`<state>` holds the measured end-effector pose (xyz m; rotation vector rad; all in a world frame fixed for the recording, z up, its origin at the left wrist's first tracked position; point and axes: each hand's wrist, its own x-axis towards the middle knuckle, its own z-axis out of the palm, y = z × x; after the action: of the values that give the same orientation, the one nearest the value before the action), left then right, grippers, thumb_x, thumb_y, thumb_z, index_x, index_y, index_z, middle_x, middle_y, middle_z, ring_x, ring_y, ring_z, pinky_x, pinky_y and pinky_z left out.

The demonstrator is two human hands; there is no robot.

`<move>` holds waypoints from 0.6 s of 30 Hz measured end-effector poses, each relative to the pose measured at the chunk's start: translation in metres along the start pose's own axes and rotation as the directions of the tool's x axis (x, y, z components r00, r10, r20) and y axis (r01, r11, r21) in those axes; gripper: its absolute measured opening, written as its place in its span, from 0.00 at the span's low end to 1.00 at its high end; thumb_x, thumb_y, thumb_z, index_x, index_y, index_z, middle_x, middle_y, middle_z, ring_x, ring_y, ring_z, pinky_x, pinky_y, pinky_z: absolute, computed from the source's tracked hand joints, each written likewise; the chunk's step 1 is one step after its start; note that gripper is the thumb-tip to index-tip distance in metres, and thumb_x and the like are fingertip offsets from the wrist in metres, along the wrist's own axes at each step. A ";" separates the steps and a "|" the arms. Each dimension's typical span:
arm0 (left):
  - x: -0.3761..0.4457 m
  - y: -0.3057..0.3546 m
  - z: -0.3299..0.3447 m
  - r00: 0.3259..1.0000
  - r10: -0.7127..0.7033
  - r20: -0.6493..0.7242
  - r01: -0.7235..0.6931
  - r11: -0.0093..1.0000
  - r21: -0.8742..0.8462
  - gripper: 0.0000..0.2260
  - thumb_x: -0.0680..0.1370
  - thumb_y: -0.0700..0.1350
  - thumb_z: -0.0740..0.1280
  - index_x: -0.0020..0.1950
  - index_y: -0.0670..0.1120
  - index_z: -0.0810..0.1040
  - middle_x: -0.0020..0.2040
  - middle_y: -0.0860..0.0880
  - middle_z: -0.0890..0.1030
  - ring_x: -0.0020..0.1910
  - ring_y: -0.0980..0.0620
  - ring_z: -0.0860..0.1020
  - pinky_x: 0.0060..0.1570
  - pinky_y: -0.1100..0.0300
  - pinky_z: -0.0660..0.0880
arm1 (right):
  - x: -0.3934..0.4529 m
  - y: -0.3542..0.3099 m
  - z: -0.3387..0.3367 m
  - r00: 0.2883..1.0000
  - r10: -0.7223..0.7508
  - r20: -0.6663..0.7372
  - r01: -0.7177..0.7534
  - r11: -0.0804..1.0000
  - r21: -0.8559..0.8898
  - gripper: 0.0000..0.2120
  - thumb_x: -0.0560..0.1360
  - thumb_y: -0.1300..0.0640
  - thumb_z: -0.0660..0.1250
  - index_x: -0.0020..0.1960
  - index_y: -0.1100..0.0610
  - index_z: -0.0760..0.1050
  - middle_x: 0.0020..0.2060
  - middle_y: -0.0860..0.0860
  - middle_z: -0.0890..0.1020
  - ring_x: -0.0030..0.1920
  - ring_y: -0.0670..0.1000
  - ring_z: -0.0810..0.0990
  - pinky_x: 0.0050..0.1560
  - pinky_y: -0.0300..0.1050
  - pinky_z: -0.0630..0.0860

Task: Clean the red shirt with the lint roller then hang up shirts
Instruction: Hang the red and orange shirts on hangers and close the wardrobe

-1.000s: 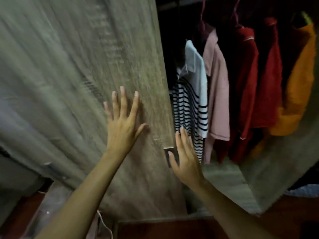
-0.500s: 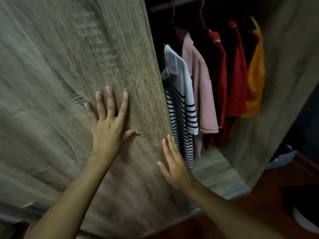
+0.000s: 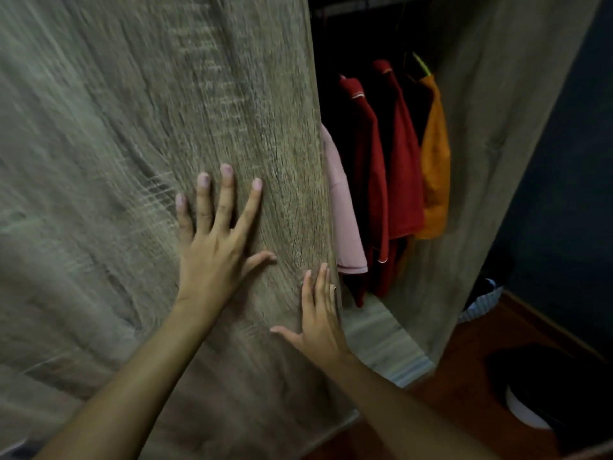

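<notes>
The left hand [image 3: 217,250] lies flat on the wardrobe door [image 3: 139,161], fingers spread wide and pointing toward 12 o'clock, thumb out toward 3 o'clock. It grips nothing; the palm only presses the wood-grain face. The right hand [image 3: 320,313] sits at 5 o'clock from the left one, near the door's right edge. Its fingers are straight and close together, pointing to 12 o'clock, thumb out toward 9 o'clock; it too is open and holds nothing. Whether its fingertips touch the door edge or just pass it is hard to tell.

The door surface is smeared with motion blur and fills the left half of the view.

To the right of the door edge, at 2 o'clock from the right hand, the wardrobe stands partly open. Inside, shirts hang side by side in the dark: a pink shirt [image 3: 345,220] half hidden behind the door edge, then a red shirt [image 3: 368,167], a second red shirt [image 3: 404,174], and an orange shirt [image 3: 436,171] nearest the wardrobe's side panel [image 3: 491,144]. The red shirts hang touching each other, sleeves down.

At 4 o'clock in the view lies a reddish wood floor [image 3: 471,386] with a dark rounded object [image 3: 557,393] on it, too dim to identify.
</notes>
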<state>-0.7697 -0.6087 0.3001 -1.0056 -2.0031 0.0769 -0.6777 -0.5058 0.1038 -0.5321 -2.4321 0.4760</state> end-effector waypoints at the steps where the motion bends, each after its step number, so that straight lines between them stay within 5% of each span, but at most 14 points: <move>1: 0.006 0.009 0.004 1.000 0.006 -0.021 -0.006 1.000 0.008 0.49 0.67 0.71 0.65 0.79 0.51 0.48 0.78 0.42 0.41 0.76 0.42 0.36 0.72 0.41 0.36 | 0.003 0.009 -0.001 1.000 0.020 -0.006 -0.020 1.000 -0.011 0.56 0.69 0.25 0.56 0.77 0.61 0.34 0.76 0.64 0.44 0.77 0.62 0.44 0.74 0.58 0.54; 4: 0.026 0.037 0.017 0.994 0.020 -0.103 -0.015 0.998 0.053 0.45 0.71 0.74 0.58 0.79 0.51 0.49 0.78 0.42 0.44 0.76 0.42 0.35 0.73 0.43 0.38 | 0.014 0.040 -0.007 0.998 0.055 -0.014 -0.056 0.997 -0.047 0.56 0.70 0.29 0.61 0.77 0.60 0.33 0.76 0.64 0.43 0.77 0.61 0.43 0.73 0.60 0.58; 9: 0.062 0.088 0.034 0.960 0.030 -0.278 0.002 0.994 0.113 0.41 0.73 0.73 0.54 0.78 0.50 0.55 0.77 0.41 0.55 0.77 0.41 0.39 0.73 0.45 0.45 | 0.030 0.097 -0.027 0.997 0.081 -0.006 -0.081 0.990 -0.117 0.56 0.69 0.29 0.61 0.77 0.61 0.35 0.76 0.63 0.43 0.77 0.58 0.38 0.74 0.57 0.52; 18: 0.123 0.184 0.047 0.938 0.031 -0.345 -0.012 0.998 0.056 0.38 0.75 0.71 0.55 0.78 0.50 0.56 0.77 0.41 0.55 0.77 0.42 0.39 0.74 0.45 0.46 | 0.054 0.201 -0.066 0.994 0.106 0.001 -0.105 0.985 -0.136 0.56 0.69 0.28 0.61 0.77 0.58 0.35 0.77 0.60 0.41 0.77 0.56 0.37 0.74 0.55 0.47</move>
<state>-0.7256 -0.3872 0.2801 -0.9355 -1.6601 -0.0343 -0.6251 -0.2941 0.0890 -0.7207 -2.4649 0.3577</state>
